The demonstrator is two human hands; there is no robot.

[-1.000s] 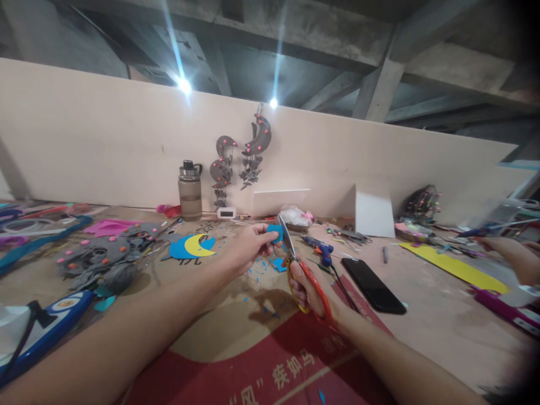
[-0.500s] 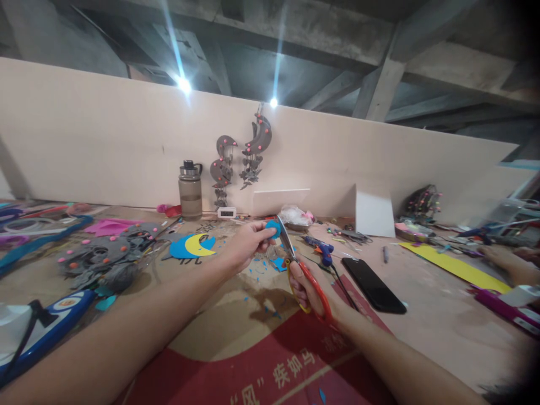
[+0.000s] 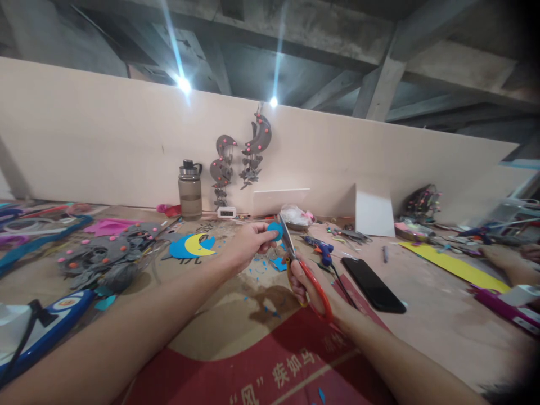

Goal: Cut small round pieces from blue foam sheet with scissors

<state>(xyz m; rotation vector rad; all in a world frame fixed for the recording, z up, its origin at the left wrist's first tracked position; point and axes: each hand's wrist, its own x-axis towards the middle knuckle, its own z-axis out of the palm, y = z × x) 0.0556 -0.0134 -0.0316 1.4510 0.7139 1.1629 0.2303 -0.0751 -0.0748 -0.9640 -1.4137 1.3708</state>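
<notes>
Mid-frame, the left hand (image 3: 252, 243) has a blue piece (image 3: 275, 229) in its grip, the right hand (image 3: 299, 272) scissors (image 3: 287, 235); cardboard (image 3: 219, 332) covers the lower-centre tabletop (image 3: 434, 320), concrete beams (image 3: 320, 39) above.

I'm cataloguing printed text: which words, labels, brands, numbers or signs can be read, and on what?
“风” 疾如马: on the red part of the cardboard.
Too faint: pale characters right of it.
Partly covered, unreadable: dark characters by the yellow crescent.
Too small or blurred: screen of the white gadget, labels on the blue device and purple device.
</notes>
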